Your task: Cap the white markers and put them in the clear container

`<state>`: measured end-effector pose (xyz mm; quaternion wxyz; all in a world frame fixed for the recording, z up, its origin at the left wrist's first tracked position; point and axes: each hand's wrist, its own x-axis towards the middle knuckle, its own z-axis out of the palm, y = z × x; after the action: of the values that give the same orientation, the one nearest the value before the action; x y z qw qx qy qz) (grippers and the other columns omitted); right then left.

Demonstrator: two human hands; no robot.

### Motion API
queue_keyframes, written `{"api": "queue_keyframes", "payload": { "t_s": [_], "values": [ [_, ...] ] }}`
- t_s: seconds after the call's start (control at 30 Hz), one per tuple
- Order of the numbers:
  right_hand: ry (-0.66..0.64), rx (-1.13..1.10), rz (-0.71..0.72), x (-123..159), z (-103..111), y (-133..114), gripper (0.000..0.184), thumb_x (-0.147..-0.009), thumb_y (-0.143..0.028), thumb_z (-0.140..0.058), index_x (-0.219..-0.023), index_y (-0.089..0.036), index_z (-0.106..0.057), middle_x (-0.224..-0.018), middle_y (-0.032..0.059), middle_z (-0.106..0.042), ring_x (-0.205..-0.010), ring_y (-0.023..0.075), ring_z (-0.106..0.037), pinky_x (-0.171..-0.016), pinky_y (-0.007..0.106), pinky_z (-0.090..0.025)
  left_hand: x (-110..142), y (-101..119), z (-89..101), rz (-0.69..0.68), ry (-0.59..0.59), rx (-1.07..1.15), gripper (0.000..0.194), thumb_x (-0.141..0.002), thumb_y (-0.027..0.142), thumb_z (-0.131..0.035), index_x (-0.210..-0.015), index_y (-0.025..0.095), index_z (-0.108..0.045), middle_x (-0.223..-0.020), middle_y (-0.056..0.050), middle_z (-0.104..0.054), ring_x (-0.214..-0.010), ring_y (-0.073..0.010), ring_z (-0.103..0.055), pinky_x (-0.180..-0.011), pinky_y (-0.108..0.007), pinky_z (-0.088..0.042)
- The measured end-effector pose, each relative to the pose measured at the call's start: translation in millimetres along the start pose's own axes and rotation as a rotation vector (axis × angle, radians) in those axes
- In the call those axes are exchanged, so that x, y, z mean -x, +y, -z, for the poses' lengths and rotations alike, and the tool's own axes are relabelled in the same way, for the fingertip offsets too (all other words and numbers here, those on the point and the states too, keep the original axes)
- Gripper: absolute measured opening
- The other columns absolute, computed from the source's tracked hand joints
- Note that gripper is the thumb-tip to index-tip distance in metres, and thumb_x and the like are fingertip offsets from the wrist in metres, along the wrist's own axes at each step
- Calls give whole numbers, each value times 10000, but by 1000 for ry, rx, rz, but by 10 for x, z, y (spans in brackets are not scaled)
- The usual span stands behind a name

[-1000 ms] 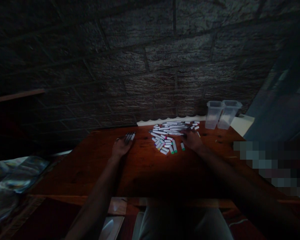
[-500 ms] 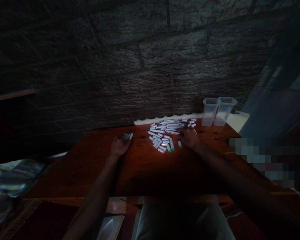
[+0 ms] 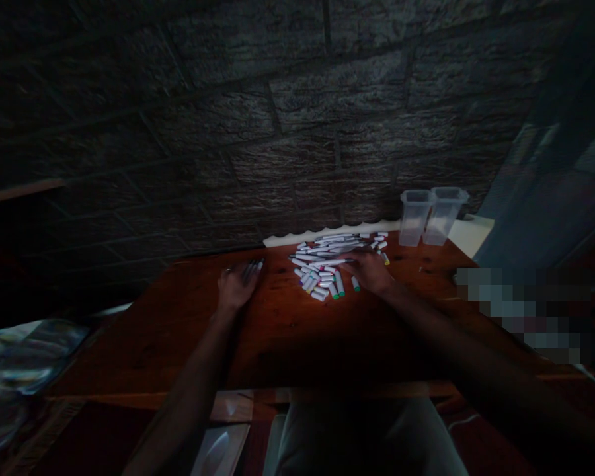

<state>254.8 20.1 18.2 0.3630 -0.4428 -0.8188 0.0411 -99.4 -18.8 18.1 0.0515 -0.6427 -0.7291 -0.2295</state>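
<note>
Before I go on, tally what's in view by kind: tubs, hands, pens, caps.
Tubs: 2
Hands: 2, left hand and right hand
Pens: overlapping, no sure count
Caps: overlapping, no sure count
Total: 4, without pens and caps

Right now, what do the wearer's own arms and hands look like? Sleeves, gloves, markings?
Left hand and right hand: both ungloved. A small bright spot on the left one may be a ring. Left forearm shows no sleeve; right forearm looks bare, darkening towards the frame edge. No cables or markings discernible.
</note>
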Motion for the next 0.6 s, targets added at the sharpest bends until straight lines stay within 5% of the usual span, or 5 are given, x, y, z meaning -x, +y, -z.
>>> {"api": "queue_keyframes", "payload": {
  "t_s": [0.1, 0.3, 0.43, 0.6],
  "values": [
    [-14, -60, 114, 0, 11, -92, 173, -859, -243, -662, -1011, -243, -744, -1007, 38, -741, -1009, 214, -623, -961, 368, -439, 90, 300, 111, -204, 234, 80, 429, -945, 422, -433, -1248, 164, -595, -1291, -112, -623, -1223, -248, -532, -1076, -391, -359],
    [-1, -164, 304, -2, -63, -392, 214, -890, -286, -619, -1076, -278, -723, -973, 35, -735, -946, 211, -589, -865, 359, -444, 257, 775, 120, -766, 172, 135, 337, -930, 336, -540, -1232, 212, -625, -1205, -71, -686, -1143, -233, -585, -1000, -397, -401],
    [-5, -169, 353, 20, -108, -483, 217, -900, -306, -597, -1072, -271, -724, -999, 50, -728, -958, 223, -569, -854, 362, -437, 272, 753, 18, -840, 112, 163, 289, -942, 297, -529, -1189, 216, -657, -1107, -76, -725, -1023, -221, -634, -903, -388, -442],
    [27, -136, 317, 23, -144, -483, 253, -899, -313, -600, -1129, -259, -691, -1053, 48, -713, -1035, 236, -551, -912, 382, -426, 243, 680, -37, -773, 51, 156, 292, -945, 331, -518, -1156, 215, -683, -1055, -75, -735, -984, -215, -632, -877, -371, -450]
  ]
}}
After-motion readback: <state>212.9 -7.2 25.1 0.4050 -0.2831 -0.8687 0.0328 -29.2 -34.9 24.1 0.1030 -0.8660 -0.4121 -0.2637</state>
